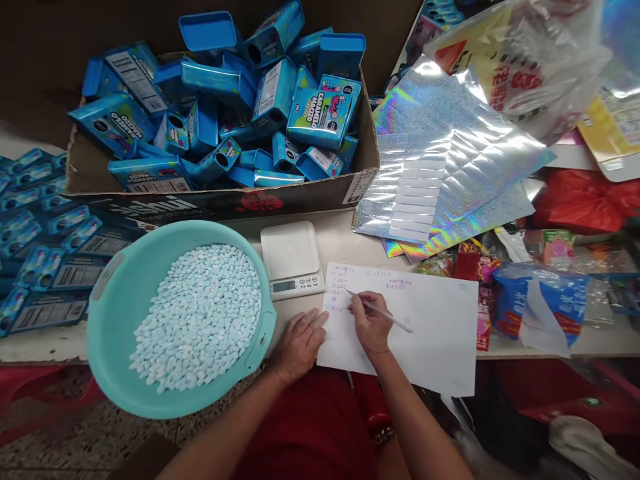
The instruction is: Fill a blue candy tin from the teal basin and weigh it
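A slim pen (pixel 387 312) is pinched in my right hand (pixel 371 325), its tip on the handwritten lines of a white sheet of paper (pixel 435 333). Flat against the table edge and the sheet's left border lies my left hand (pixel 300 341), fingers stretched out and holding nothing. Just beyond that hand is a white digital kitchen scale (pixel 291 250) with nothing on its platform. To the left, a turquoise basin (pixel 113 347) holds many pale blue and white candies (pixel 200 317).
Behind the scale stands a cardboard box (pixel 225 205) heaped with blue candy tins (pixel 325 110). More blue packs (pixel 55 267) lie at the left. Shiny holographic sheets (pixel 450 153), a red plastic bag (pixel 585 200) and a blue wrapper (pixel 545 300) crowd the right side.
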The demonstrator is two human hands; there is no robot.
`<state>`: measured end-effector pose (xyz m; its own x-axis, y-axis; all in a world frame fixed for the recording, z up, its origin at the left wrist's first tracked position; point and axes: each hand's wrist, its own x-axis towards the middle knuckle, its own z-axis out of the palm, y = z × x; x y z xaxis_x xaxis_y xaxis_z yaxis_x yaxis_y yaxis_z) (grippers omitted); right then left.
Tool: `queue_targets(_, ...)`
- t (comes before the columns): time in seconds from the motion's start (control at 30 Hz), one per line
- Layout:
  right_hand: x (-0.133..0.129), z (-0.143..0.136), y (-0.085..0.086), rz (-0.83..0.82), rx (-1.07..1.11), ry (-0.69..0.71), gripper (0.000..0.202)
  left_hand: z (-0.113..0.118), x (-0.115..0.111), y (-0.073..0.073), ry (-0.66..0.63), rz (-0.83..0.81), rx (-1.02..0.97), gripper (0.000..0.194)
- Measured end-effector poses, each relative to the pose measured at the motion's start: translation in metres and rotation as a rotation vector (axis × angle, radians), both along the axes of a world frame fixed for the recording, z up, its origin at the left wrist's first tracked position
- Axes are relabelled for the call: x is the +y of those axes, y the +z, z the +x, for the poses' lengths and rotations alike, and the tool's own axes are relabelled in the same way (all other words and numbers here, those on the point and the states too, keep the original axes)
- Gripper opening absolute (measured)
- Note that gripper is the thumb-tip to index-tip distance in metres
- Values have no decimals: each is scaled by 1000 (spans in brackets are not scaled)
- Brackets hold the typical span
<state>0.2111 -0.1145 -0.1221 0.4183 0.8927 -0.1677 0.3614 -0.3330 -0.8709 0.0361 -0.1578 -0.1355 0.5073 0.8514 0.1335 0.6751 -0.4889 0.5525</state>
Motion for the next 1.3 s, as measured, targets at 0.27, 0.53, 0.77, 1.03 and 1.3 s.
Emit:
queue_targets(0.27,-2,1,-3,48,-169,86,15,0,-1,-2,23,110,-27,19)
queue_targets(0.53,0,2,1,100,-302,171,8,3,-1,-2,26,101,56,18)
queue_targets(0.77,2,0,2,150,-338,204,9,4,0,-1,36,148,84,18)
queue_targets(1.03,2,-1,2,143,-342,192,13,5,2,0,69,196,50,17)
queue_targets(1.3,-1,0,-5,132,-328,153,13,4,2,0,44,193,23,17)
